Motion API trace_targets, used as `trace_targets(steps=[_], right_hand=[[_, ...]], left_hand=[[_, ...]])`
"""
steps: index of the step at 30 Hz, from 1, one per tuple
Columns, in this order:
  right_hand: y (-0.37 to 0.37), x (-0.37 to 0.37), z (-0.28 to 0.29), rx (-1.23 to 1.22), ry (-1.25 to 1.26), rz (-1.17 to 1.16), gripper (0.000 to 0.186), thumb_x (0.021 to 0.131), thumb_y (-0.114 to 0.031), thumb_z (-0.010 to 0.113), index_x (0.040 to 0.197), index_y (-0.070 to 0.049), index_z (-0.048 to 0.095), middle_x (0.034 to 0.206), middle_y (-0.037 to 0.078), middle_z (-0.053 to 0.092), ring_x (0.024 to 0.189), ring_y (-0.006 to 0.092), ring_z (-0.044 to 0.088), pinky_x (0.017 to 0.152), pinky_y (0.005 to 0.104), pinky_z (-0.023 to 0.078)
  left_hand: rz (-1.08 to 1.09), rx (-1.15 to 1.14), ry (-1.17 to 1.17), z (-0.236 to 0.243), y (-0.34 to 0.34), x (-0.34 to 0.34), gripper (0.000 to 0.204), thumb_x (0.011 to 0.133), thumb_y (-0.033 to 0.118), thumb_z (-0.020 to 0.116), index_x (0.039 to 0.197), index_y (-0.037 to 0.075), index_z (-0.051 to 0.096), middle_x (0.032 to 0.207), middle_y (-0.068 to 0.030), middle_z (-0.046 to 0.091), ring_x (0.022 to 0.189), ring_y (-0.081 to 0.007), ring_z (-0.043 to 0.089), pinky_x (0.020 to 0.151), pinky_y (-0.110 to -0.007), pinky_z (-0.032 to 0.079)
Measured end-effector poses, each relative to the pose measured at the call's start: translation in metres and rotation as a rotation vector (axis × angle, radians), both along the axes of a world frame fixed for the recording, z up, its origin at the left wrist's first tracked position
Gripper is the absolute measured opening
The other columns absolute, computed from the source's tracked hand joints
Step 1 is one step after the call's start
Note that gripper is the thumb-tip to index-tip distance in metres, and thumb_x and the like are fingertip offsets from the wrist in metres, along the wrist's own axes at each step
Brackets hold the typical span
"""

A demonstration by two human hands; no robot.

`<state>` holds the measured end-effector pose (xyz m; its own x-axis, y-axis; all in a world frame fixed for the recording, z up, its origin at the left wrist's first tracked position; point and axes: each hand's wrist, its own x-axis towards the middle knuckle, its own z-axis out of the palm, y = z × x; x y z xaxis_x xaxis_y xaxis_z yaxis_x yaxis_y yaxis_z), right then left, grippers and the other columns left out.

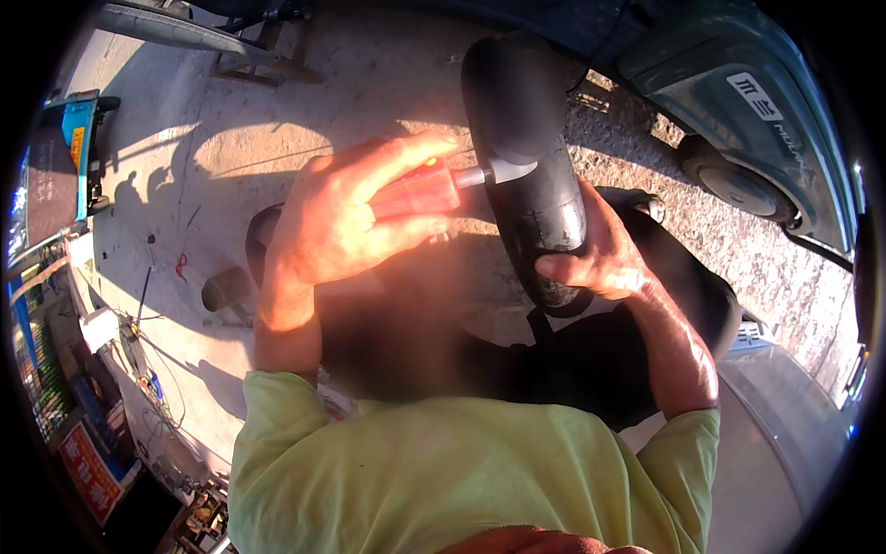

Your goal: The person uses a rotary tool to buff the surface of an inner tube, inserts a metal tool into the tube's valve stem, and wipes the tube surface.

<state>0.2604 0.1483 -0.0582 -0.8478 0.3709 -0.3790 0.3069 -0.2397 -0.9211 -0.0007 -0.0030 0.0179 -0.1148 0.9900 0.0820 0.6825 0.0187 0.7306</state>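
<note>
My left hand (337, 208) is wrapped round the translucent red handle of a scraper (420, 191). Its short metal shank leads to a pale flat blade, which lies against a smooth, rounded black piece of rubber (544, 231), like a tyre or inner tube seen edge-on. Thin seam lines show on its surface. My right hand (604, 254) grips the near right part of this rubber piece, thumb on the upper face, the other fingers mostly hidden behind. A blurred dark patch covers the far half of the piece and part of the blade. Below it are my dark-clad legs.
A dark green vehicle (738, 120) with a small wheel stands at the far right. A grey panel (775, 415) is close at my right. Leftward are a blue cart (83, 138), a dark cylinder (226, 291) and scattered cables and tools. A wooden stand (268, 60) is farther off.
</note>
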Motion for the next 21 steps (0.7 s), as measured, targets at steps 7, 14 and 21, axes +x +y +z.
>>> trace_targets(steps=[7, 14, 21], right_hand=[[-0.001, -0.003, 0.008, -0.008, -0.02, 0.001, 0.114, 0.061, -0.036, 0.088, 0.153, 0.003, 0.032, 0.137, 0.018, 0.055, 0.128, 0.0264, 0.054, 0.11, 0.0407, 0.042], [-0.002, -0.003, 0.005, 0.034, -0.03, -0.004, 0.115, 0.061, -0.037, 0.087, 0.153, 0.003, 0.032, 0.138, 0.018, 0.055, 0.129, 0.0271, 0.054, 0.11, 0.0412, 0.041], [-0.001, -0.006, 0.011, 0.018, -0.04, 0.022, 0.114, 0.061, -0.037, 0.088, 0.152, 0.003, 0.032, 0.136, 0.016, 0.055, 0.126, 0.0248, 0.054, 0.109, 0.04, 0.041]], left_hand=[[0.006, -0.014, -0.035, -0.002, 0.001, 0.002, 0.066, 0.068, 0.011, 0.089, 0.13, 0.01, 0.065, 0.1, -0.0112, 0.075, 0.092, -0.0287, 0.075, 0.082, -0.035, 0.058], [-0.01, -0.032, -0.034, -0.004, 0.003, 0.002, 0.067, 0.068, 0.012, 0.089, 0.131, 0.012, 0.065, 0.106, -0.0108, 0.074, 0.097, -0.0287, 0.074, 0.085, -0.035, 0.057], [-0.014, -0.044, -0.064, -0.005, 0.005, 0.004, 0.065, 0.07, 0.011, 0.089, 0.13, 0.011, 0.064, 0.107, -0.0103, 0.074, 0.098, -0.0274, 0.074, 0.086, -0.034, 0.057]])
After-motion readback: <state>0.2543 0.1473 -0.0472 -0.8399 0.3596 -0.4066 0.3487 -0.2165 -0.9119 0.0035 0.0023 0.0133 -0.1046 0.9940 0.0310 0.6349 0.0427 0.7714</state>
